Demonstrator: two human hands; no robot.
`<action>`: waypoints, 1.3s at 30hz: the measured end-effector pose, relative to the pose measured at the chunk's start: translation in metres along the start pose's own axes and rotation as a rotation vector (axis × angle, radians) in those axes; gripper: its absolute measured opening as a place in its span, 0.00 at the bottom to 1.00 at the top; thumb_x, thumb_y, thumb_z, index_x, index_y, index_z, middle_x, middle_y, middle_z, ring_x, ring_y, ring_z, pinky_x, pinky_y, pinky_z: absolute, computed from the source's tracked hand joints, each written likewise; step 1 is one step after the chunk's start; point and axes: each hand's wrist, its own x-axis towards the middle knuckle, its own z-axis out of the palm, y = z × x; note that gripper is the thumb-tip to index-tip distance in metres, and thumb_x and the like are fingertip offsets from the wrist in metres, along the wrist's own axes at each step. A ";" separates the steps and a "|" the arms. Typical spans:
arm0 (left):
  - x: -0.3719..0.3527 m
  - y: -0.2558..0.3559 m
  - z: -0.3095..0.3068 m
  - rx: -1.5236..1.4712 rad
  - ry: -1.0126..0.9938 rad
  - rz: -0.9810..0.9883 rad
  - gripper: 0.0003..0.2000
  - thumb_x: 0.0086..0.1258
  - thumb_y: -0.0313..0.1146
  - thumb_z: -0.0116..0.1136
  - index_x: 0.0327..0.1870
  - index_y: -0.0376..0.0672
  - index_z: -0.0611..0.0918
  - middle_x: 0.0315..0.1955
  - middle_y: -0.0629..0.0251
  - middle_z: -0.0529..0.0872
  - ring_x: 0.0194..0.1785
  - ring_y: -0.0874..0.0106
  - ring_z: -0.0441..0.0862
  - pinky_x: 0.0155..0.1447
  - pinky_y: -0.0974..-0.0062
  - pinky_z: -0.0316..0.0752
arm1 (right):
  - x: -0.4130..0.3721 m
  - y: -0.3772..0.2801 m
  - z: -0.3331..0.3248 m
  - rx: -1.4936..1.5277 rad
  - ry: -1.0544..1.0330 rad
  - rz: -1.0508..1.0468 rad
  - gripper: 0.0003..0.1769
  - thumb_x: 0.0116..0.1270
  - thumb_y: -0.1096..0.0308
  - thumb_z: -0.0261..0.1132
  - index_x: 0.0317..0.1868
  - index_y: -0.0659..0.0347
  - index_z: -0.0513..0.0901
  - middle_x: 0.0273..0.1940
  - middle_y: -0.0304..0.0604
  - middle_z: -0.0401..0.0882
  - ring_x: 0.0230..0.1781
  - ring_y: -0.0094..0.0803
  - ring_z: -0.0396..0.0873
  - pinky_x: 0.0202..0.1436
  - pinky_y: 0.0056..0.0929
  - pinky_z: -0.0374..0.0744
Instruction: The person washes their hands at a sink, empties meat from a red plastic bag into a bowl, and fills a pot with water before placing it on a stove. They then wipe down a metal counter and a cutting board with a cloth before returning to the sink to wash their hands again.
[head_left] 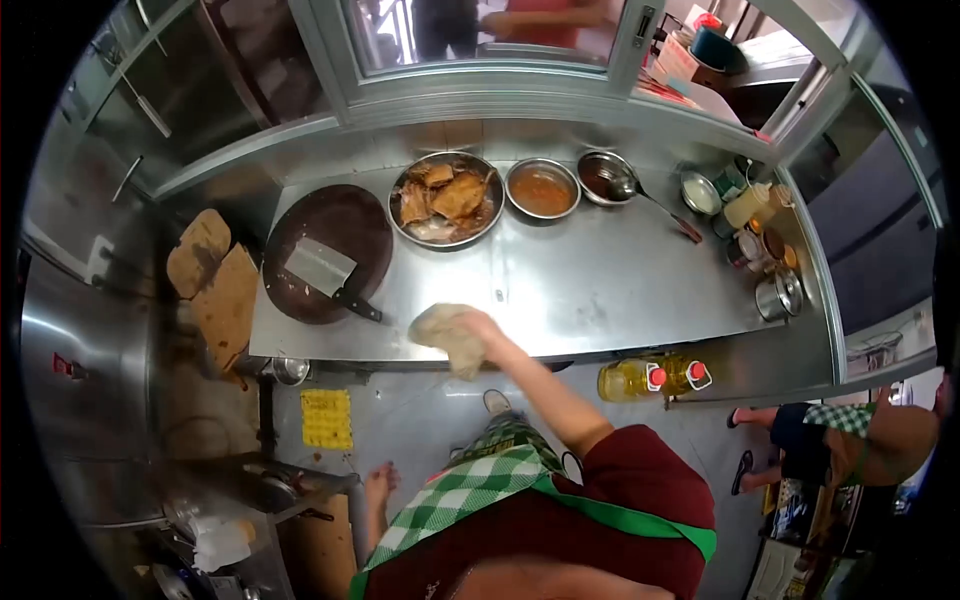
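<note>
A beige cloth (447, 338) is held under my right hand (478, 330) at the front edge of the steel counter (610, 290), part of it hanging past the edge. My left hand (380, 480) hangs low beside my apron, away from the counter; its fingers are too small to make out. To the left of the cloth, a cleaver (322, 268) lies on a round dark chopping board (345, 225), its handle pointing toward the cloth. Behind the cloth stands a metal bowl (402, 222) of cooked meat pieces (459, 196).
Along the back are a bowl of orange sauce (541, 189) and a dark bowl with a ladle (622, 188). Bottles and jars (750, 205) crowd the right end. Oil jugs (628, 381) stand below the front edge. Another person (820, 440) is at the far right.
</note>
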 end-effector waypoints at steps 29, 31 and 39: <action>0.133 0.345 0.175 0.316 0.197 0.268 0.23 0.57 0.53 0.57 0.25 0.35 0.75 0.17 0.64 0.78 0.14 0.77 0.74 0.17 0.83 0.68 | 0.054 0.025 0.016 -1.707 0.358 -0.926 0.29 0.45 0.68 0.62 0.52 0.38 0.73 0.54 0.34 0.68 0.55 0.41 0.64 0.53 0.50 0.65; 0.113 0.338 0.165 0.293 0.237 0.289 0.24 0.57 0.55 0.54 0.34 0.38 0.74 0.21 0.65 0.79 0.19 0.77 0.76 0.20 0.85 0.67 | 0.023 -0.006 -0.021 -1.580 0.330 -0.856 0.32 0.41 0.68 0.65 0.52 0.38 0.74 0.56 0.32 0.66 0.55 0.39 0.64 0.52 0.45 0.68; 0.066 0.175 0.040 0.250 0.321 0.326 0.14 0.67 0.42 0.47 0.27 0.41 0.73 0.16 0.73 0.70 0.17 0.82 0.65 0.18 0.83 0.59 | -0.268 -0.111 -0.347 -1.752 1.427 -0.641 0.23 0.41 0.75 0.58 0.43 0.60 0.78 0.46 0.48 0.76 0.49 0.45 0.71 0.55 0.40 0.68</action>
